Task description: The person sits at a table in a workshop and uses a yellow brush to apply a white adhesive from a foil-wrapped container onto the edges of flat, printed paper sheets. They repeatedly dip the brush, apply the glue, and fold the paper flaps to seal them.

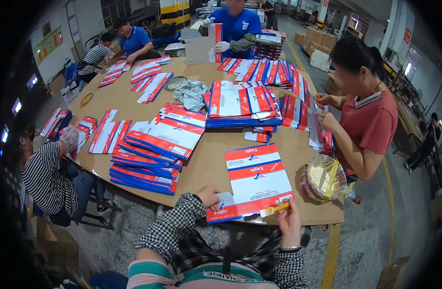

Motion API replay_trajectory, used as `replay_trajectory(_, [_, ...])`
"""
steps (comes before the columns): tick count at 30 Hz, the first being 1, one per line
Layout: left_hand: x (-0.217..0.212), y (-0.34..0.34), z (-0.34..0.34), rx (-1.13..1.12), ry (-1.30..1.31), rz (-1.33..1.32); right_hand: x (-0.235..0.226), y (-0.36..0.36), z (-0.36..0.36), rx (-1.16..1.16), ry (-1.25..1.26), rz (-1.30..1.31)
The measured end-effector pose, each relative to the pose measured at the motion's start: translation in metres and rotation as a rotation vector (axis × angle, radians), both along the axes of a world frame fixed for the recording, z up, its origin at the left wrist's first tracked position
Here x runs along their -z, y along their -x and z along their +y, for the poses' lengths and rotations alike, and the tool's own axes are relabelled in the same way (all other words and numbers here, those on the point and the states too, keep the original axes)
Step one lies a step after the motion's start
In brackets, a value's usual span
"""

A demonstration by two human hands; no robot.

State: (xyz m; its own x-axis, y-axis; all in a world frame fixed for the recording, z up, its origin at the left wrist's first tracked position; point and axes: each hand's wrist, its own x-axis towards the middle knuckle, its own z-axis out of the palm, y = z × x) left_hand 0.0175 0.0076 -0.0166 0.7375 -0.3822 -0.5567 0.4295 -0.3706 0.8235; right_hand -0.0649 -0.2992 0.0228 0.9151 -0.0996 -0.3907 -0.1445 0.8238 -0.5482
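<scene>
In front of me at the table's near edge lies a flat carton sheet [259, 186], unfolded, white with red bands and blue stripes. My left hand [210, 197] is closed on its small flap at the left side. A flat brush [274, 208] with a yellow handle is pinched in my right hand [289, 220]. Its pale bristles are over the sheet's near red band; whether they touch it I cannot tell. To the right stands a round tub [327, 192] lined with plastic, with whitish paste [318, 174] in it and a yellow strip across the top.
Overlapping stacks of similar cartons [156, 144] rise left of my sheet, with another pile [242, 103] beyond it. A grey cloth [189, 94] and a round dish [175, 83] lie mid-table. A co-worker in red [370, 120] works at the right; others sit or stand around the brown tabletop [211, 166].
</scene>
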Motion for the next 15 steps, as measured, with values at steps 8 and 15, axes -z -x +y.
replay_trajectory(8, [-0.02, -0.001, 0.001, -0.072, 0.048, 0.05, -0.006, 0.003, -0.004, -0.029, -0.032, -0.042])
replay_trajectory(15, [-0.032, -0.003, 0.01, -0.06, -0.003, 0.01, -0.015, 0.004, -0.004, -0.047, -0.007, -0.076])
